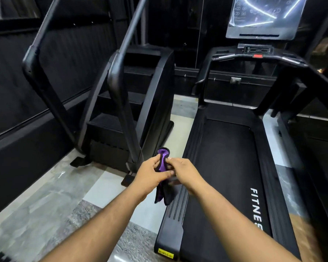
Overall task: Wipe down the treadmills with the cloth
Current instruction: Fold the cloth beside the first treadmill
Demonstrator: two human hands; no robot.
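Both forearms reach out; my left hand (150, 175) and right hand (182, 170) pinch the purple-and-black cloth (164, 178), bunched between curled fingers, above the treadmill (227, 167) deck's left rail. A strip of pale tiled floor (106, 188) lies open between it and the stair climber (125, 103) on my left. The console screen (263, 16) glares; its top is cut off.

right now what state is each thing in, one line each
cloth: bunched, held in the air by both hands, not touching any machine
left hand: grips the cloth
right hand: pinches the cloth
treadmill: belt bare, nobody on it
treadmill screen: no display readable, only glare
stair climber: steps bare
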